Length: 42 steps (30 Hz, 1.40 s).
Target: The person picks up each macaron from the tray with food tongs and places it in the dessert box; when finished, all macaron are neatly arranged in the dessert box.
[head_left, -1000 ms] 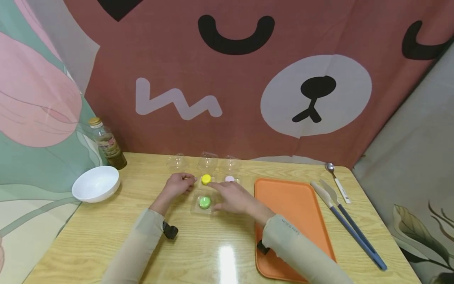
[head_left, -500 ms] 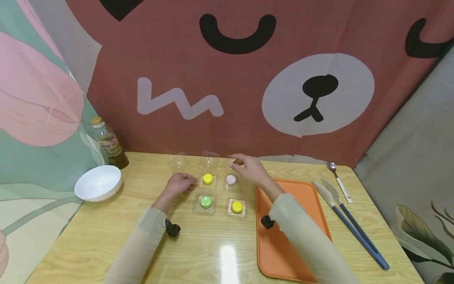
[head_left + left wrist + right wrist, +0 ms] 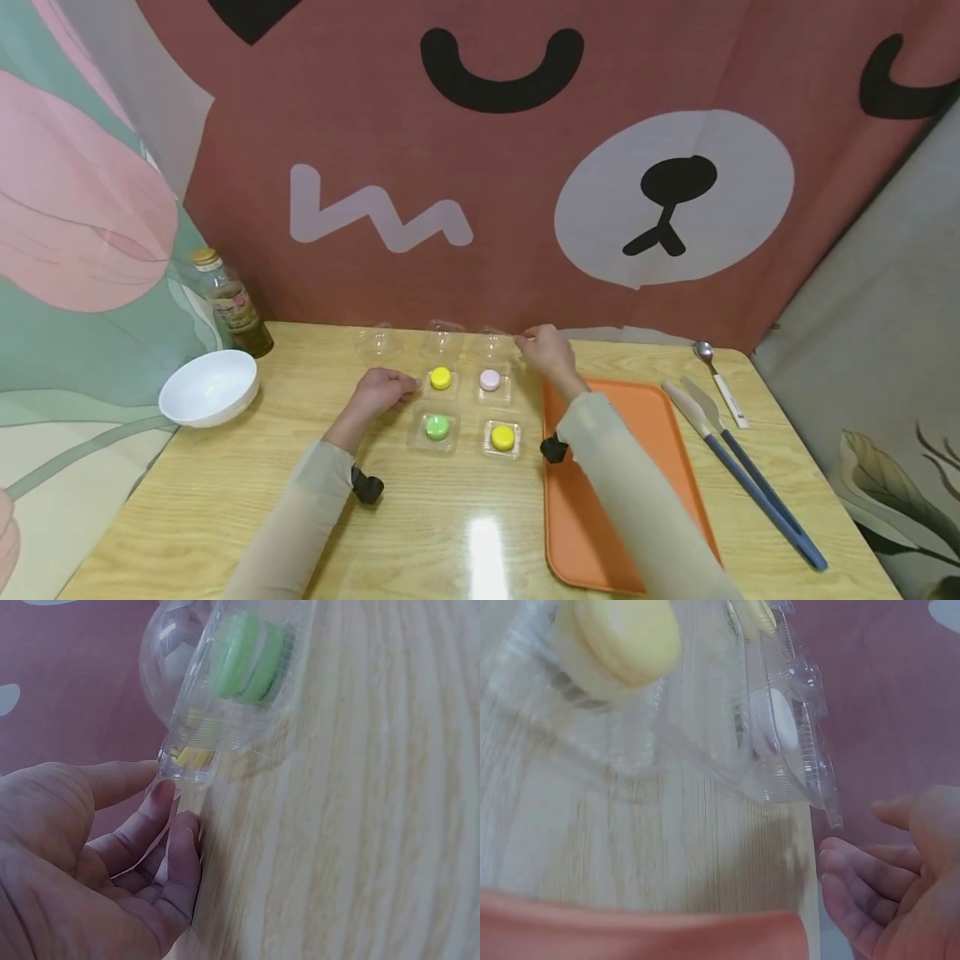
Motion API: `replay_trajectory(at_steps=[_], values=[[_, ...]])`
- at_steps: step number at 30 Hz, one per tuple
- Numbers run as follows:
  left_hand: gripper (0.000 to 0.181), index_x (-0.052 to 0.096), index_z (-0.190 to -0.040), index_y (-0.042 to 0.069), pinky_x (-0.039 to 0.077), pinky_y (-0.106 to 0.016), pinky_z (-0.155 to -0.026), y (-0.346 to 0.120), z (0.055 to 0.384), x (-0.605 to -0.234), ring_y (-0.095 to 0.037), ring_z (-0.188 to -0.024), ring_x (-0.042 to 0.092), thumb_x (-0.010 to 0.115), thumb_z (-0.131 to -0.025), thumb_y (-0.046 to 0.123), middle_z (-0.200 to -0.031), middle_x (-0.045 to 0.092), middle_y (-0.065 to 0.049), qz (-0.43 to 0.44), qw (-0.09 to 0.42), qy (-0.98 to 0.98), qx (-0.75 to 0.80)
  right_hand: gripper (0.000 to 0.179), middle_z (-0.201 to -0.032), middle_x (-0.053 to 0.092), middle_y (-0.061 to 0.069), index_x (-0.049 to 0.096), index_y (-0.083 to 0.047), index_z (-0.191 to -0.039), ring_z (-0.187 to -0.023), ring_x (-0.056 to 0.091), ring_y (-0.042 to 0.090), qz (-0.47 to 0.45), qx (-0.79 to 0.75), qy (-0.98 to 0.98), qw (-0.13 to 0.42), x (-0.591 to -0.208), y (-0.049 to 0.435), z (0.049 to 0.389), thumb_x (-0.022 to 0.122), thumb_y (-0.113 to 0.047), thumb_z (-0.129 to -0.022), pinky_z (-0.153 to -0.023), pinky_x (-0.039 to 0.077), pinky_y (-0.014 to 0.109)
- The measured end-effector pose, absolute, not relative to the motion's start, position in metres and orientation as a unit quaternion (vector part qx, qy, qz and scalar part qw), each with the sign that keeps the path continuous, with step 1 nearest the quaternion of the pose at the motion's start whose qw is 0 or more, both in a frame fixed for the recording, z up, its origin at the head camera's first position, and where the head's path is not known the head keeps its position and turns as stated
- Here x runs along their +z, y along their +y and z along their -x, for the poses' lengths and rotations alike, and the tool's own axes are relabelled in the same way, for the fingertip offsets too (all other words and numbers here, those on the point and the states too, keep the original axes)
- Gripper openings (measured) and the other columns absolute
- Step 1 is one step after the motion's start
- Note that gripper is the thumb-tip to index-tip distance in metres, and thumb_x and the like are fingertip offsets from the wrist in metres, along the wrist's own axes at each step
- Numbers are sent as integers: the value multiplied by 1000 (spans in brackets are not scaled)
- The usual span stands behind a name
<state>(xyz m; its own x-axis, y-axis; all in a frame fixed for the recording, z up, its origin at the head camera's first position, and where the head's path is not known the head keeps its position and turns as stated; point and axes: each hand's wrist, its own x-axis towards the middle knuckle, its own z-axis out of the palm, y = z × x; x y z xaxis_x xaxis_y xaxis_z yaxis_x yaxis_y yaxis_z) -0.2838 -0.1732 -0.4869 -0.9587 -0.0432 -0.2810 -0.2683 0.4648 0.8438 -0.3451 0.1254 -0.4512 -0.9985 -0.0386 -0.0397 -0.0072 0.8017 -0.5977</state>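
In the head view, my left hand (image 3: pixel 377 390) is at the left side of a clear plastic box holding a yellow macaron (image 3: pixel 440 378). Its thumb and forefinger pinch that box's corner (image 3: pixel 171 766) in the left wrist view. My right hand (image 3: pixel 549 354) is beside the raised clear lid (image 3: pixel 491 343) of the box with a pale pink macaron (image 3: pixel 490 380). A gap shows between its loosely bent fingers and that lid in the right wrist view. Nearer me, a green macaron (image 3: pixel 437 427) and another yellow macaron (image 3: pixel 503 437) sit in clear boxes.
An orange tray (image 3: pixel 600 533) lies under my right forearm. Farther right are tongs (image 3: pixel 757 492) and a spoon (image 3: pixel 722 392). At the left stand a white bowl (image 3: pixel 208 388) and a bottle (image 3: pixel 236 308) with a gold cap. A printed curtain (image 3: pixel 510 275) hangs behind the table.
My right hand has moved from over the front boxes to the back, then rightward past the pink macaron's lid, uncovering the front yellow macaron. My left hand has stayed nearly still.
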Motion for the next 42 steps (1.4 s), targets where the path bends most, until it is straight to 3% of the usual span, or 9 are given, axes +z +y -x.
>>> replay_trajectory(at_steps=[3, 8, 10, 15, 28, 34, 42], values=[[29, 76, -108, -1, 59, -28, -73, -172, 283, -487, -18, -85, 67, 69, -94, 23, -99, 74, -12, 92, 107, 849, 510, 44, -106, 78, 13, 66, -1, -132, -89, 74, 27, -6, -371, 928, 32, -455, 125, 348, 58, -33, -102, -74, 58, 36], [28, 77, -103, -2, 58, -27, -69, -171, 282, -487, -17, -82, 65, 70, -94, 23, -95, 73, -11, 94, 103, 848, 511, 37, -94, 77, 19, 70, 7, -110, -67, 70, 25, -32, -436, 897, 60, -464, 123, 354, 60, -27, -101, -51, 49, 24], [28, 77, -103, -2, 58, -27, -68, -170, 282, -487, -17, -81, 65, 70, -94, 23, -95, 73, -11, 94, 104, 848, 512, 36, -95, 78, 18, 70, 8, -111, -62, 67, 19, -43, -452, 888, 70, -469, 124, 356, 61, -26, -101, -50, 48, 23], [27, 77, -102, -1, 57, -26, -67, -167, 281, -487, -17, -81, 64, 69, -95, 23, -93, 72, -10, 98, 109, 846, 512, 46, -103, 78, 18, 60, 7, -134, -61, 66, 9, -56, -496, 863, 81, -480, 126, 361, 62, -23, -99, -50, 49, 22], [23, 78, -95, 1, 55, -23, -66, -165, 279, -483, -14, -77, 61, 70, -93, 22, -86, 68, -4, 102, 111, 839, 523, 32, -98, 78, 18, 67, 5, -123, -55, 61, 6, -70, -577, 810, 80, -483, 123, 363, 62, -11, -95, -50, 46, 19], [26, 74, -112, 2, 54, -24, -66, -166, 283, -486, -15, -81, 62, 67, -95, 21, -93, 70, -6, 86, 107, 837, 530, 30, -107, 76, 22, 70, 2, -122, -60, 64, 10, -73, -577, 811, 71, -478, 120, 364, 61, -12, -96, -54, 50, 21], [48, 59, -143, 12, 53, -25, -67, -169, 284, -483, -18, -86, 64, 67, -96, 22, -107, 70, -12, 76, 127, 839, 523, 32, -108, 76, 21, 70, 1, -124, -63, 65, 13, -48, -570, 818, 62, -468, 119, 363, 60, -15, -99, -58, 52, 23]])
